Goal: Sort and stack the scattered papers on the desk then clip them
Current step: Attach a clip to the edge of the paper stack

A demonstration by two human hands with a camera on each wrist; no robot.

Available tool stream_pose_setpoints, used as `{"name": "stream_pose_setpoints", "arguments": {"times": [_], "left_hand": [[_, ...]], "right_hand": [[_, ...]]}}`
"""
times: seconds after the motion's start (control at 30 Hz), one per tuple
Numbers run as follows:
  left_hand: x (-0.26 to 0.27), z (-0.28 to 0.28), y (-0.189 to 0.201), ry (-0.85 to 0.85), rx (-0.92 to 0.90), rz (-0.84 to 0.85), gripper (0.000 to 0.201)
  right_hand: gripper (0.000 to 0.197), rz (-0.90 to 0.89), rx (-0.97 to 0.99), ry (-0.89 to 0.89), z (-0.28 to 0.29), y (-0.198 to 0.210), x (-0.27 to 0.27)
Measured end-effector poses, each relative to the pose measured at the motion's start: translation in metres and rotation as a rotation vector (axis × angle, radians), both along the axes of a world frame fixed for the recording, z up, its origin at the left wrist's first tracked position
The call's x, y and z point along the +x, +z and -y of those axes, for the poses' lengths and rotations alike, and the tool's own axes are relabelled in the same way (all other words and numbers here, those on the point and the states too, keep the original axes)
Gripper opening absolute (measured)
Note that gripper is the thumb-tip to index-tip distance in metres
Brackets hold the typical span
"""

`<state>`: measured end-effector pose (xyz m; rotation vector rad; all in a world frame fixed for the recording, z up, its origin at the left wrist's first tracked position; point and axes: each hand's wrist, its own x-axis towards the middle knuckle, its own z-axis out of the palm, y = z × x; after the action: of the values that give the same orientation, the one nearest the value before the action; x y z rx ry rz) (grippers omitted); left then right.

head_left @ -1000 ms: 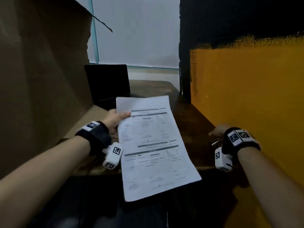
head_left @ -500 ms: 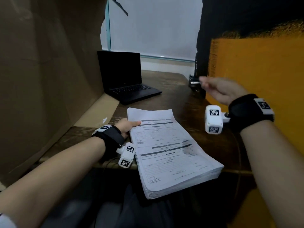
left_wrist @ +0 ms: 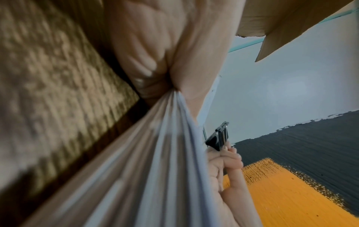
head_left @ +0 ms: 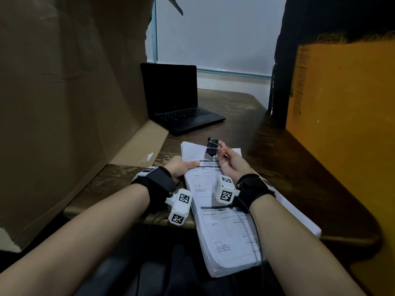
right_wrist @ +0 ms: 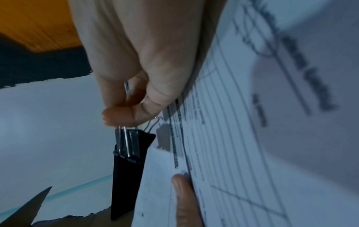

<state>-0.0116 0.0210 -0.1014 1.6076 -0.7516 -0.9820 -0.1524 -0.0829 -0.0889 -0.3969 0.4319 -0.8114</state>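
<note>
Black binder clip (right_wrist: 126, 172) wires pinched.

Thick stack of white printed paper sheets (head_left: 226, 227), matt, edges a bit uneven, under my left hand (head_left: 179, 168). Small black binder clip (head_left: 212, 146), smooth black body, shiny thin wire handles of metal, pinched in my right hand (head_left: 232, 165). Dark brown wooden table (head_left: 277, 150), worn, scratched, slight sheen. Brown corrugated cardboard sheet (head_left: 70, 103), matt, creased, torn at the top edge. Black laptop (head_left: 177, 107), matt lid and keys. Black cloth wrist straps (head_left: 158, 178), white plastic camera housings (head_left: 179, 207). Orange-painted wall panel (head_left: 342, 124), rough streaky finish.
</note>
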Motion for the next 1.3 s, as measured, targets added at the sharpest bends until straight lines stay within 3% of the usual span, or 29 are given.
{"name": "stream_pose_setpoints", "arguments": {"times": [0.17,0.23,0.3,0.37,0.43,0.47,0.57,0.7,0.87,1.07,1.13,1.2,1.3], "left_hand": [[-0.001,0.004,-0.008,0.090,-0.101,-0.083,0.045],[0.003,0.004,-0.010,0.151,-0.174,0.011,0.059],[0.003,0.001,-0.011,0.073,-0.263,0.108,0.067],[0.000,-0.002,-0.009,-0.002,-0.333,0.053,0.050],[-0.007,-0.006,-0.005,-0.052,-0.360,-0.113,0.025],[-0.007,-0.007,-0.005,-0.079,-0.361,-0.160,0.025],[-0.005,-0.006,-0.011,-0.112,-0.304,-0.106,0.017],[-0.001,0.001,-0.016,-0.059,-0.221,0.103,0.029],[0.004,0.007,-0.010,-0.098,-0.025,0.320,0.031],[-0.001,0.005,0.002,-0.091,0.162,0.541,0.040],[-0.001,0.006,0.003,-0.091,0.166,0.544,0.041],[0.000,0.008,0.003,-0.086,0.153,0.527,0.041],[-0.001,0.007,0.003,-0.087,0.138,0.495,0.042]], "right_hand": [[0.014,-0.034,-0.085,0.054,0.001,-0.006,0.000],[0.016,-0.081,-0.156,0.095,-0.002,-0.005,-0.001],[0.015,-0.144,-0.255,0.134,-0.006,-0.003,-0.002],[0.015,-0.196,-0.362,0.165,-0.009,-0.002,-0.003],[0.016,-0.245,-0.461,0.177,-0.013,-0.003,-0.001],[0.016,-0.269,-0.508,0.182,-0.014,-0.003,0.000],[0.015,-0.368,-0.655,0.229,-0.018,-0.005,0.003],[0.016,-0.479,-0.688,0.214,-0.015,-0.007,0.008],[0.050,-0.832,-0.567,0.193,-0.016,0.005,0.022],[0.068,-1.183,-0.599,0.221,-0.012,0.023,0.050],[0.066,-1.324,-0.738,0.199,-0.014,0.025,0.053],[0.051,-1.449,-0.859,0.205,-0.018,0.030,0.053],[0.037,-1.505,-0.907,0.226,-0.019,0.033,0.051]]}}
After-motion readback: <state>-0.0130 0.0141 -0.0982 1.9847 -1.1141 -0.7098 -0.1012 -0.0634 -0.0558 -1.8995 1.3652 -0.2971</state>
